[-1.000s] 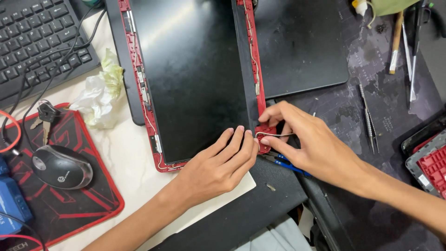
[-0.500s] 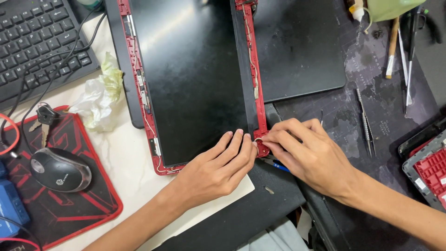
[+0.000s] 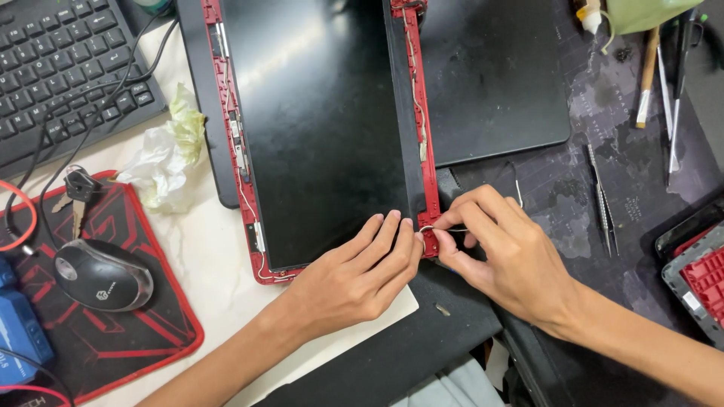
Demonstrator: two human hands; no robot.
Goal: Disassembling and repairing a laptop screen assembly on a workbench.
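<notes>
A laptop lid with a red frame (image 3: 226, 98) lies open-faced before me, its black screen panel (image 3: 317, 128) resting in it. My left hand (image 3: 354, 275) lies flat on the panel's near right corner, fingertips at the frame edge. My right hand (image 3: 501, 252) pinches a thin white wire (image 3: 431, 228) at the lower right corner of the red frame, thumb and forefinger closed on it. The wire loops out from the frame's right rail (image 3: 421, 120).
A keyboard (image 3: 60, 68) sits far left, with a mouse (image 3: 102, 275) on a red-black pad (image 3: 162, 332) and crumpled tissue (image 3: 166, 162) nearby. Tweezers (image 3: 602, 200) and long tools (image 3: 671, 90) lie on the dark mat at right. A red-grey part (image 3: 701, 279) is at the right edge.
My right hand has shifted slightly and pulled the thin wire out at the frame's lower right corner. My left hand stays pressed on the panel corner.
</notes>
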